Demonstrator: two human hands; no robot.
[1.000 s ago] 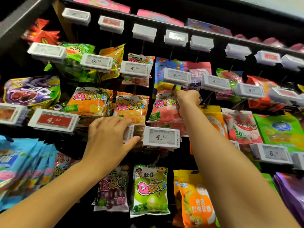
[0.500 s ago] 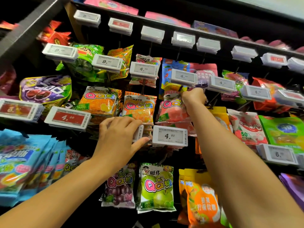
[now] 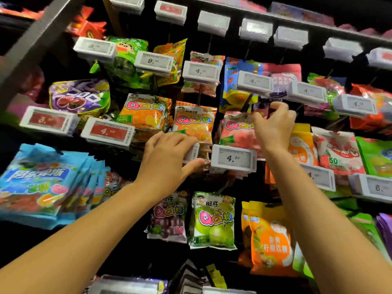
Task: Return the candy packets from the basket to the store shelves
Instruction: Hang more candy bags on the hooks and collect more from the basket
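Note:
A pink peach candy packet point(image 3: 237, 132) hangs on a peg in the middle row of the store shelves. My right hand point(image 3: 273, 126) pinches its top edge, fingers curled at the peg. Below and to the left, my left hand point(image 3: 167, 160) grips a white price tag point(image 3: 194, 153) between thumb and fingers, in front of the orange candy packet point(image 3: 194, 124). The basket is out of view.
Another price tag reading 4.20 point(image 3: 233, 159) juts out between my hands. Green point(image 3: 213, 221) and purple point(image 3: 167, 217) packets hang below, blue bags point(image 3: 42, 183) at the left, orange bags point(image 3: 269, 236) at lower right. Rows of tags line the upper shelf edge point(image 3: 254, 29).
The view has shifted a little left and down. My right hand's fingers have loosened at the top of the pink packet. My left hand stays on the price tag.

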